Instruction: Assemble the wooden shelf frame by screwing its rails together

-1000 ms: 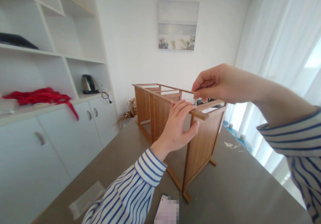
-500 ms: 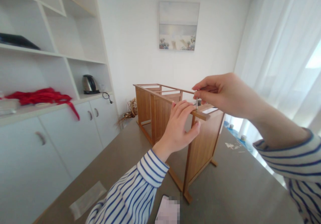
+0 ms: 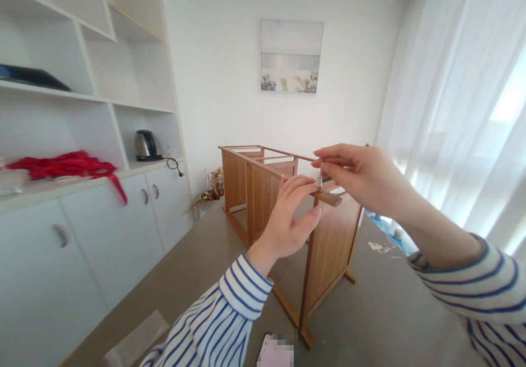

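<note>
A small wooden cabinet frame [image 3: 329, 246] with brown panels stands on the grey table [image 3: 386, 312]. My left hand [image 3: 290, 219] grips the top rail of the frame at its near corner, fingers curled over the wood. My right hand [image 3: 357, 172] is above that corner, fingers pinched on a small metal tool [image 3: 320, 178] that stands upright on the rail. Both sleeves are blue-and-white striped.
White cupboards and shelves run along the left, with a red cloth [image 3: 66, 165] and a kettle [image 3: 144, 145] on the counter. A phone [image 3: 274, 350] and a clear plastic bag [image 3: 137, 337] lie at the table's near edge. Curtains hang at the right.
The view has tilted down a little. My right hand has dropped lower and closer to the rail, still pinching the tool. My left hand stays on the corner.
</note>
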The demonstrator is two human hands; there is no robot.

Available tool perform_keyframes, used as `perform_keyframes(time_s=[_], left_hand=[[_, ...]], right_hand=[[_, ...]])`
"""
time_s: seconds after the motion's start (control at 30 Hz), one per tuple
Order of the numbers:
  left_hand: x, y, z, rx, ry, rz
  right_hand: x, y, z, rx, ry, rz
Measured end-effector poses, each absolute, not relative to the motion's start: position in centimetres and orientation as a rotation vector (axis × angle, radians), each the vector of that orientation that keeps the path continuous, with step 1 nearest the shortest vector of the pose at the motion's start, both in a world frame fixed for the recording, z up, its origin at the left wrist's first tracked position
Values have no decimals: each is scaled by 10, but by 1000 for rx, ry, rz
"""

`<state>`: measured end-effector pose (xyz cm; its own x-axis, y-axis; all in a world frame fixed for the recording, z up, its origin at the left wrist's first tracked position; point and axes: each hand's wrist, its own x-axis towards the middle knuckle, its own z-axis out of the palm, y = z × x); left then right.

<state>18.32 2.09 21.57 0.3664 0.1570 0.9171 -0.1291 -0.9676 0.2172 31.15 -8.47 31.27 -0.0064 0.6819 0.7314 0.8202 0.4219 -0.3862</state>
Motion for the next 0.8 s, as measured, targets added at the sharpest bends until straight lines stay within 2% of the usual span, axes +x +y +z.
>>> perform_keyframes(time_s=[0.1,0.23,0.8], left_hand=[[184,20,218,2247,44,1627],[187,16,225,2119,144,1638],[185,16,262,1943,225,1249]], right_hand=[[312,-86,315,-1266,-1728,-24],[312,-87,316,-1283,-1720,10],[309,-85,313,-1370,-1700,-306]])
